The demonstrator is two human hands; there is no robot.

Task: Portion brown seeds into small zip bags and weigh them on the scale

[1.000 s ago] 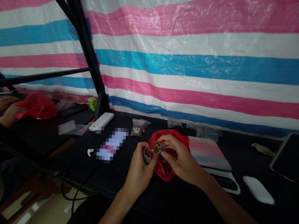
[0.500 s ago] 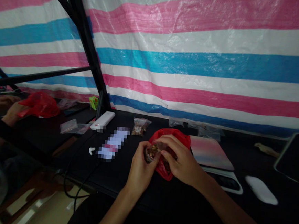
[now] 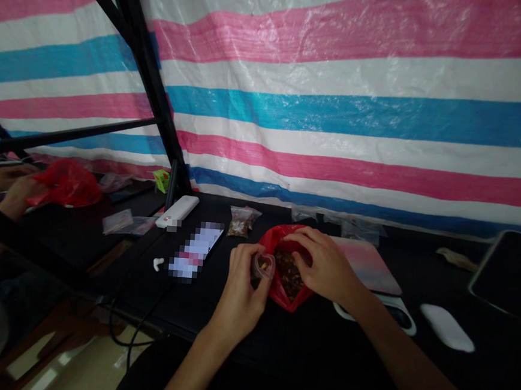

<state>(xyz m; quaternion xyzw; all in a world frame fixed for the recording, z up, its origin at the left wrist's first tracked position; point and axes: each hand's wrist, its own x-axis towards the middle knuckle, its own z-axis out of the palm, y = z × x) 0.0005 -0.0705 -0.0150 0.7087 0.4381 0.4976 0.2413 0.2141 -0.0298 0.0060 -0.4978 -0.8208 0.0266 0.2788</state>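
Observation:
My left hand point(image 3: 242, 278) is closed round a small clear plastic bag point(image 3: 264, 266), whose mouth is open and faces up, with some brown bits inside. Right beside it lies an open red plastic bag point(image 3: 290, 302) with many dry brown pieces point(image 3: 287, 274) in it. Over the right side of this red bag is my right hand point(image 3: 322, 263). Its fingers are curved and apart, with the thumb and fingertips inside the mouth; I see nothing between them. Behind my hands lie filled clear zip bags point(image 3: 239, 223).
A phone point(image 3: 196, 250), an earbud point(image 3: 158, 264) and a white power bank point(image 3: 178, 211) lie to the left. On the right are a pinkish-silver flat device point(image 3: 367, 266), a white case point(image 3: 447, 327) and a dark tablet point(image 3: 513, 275). A co-worker's hands point(image 3: 17, 188) touch another red bag point(image 3: 67, 183).
My right hand has drawn back from the small clear bag to the red bag, its fingers now apart. The red bag's contents show more. The view has shifted slightly.

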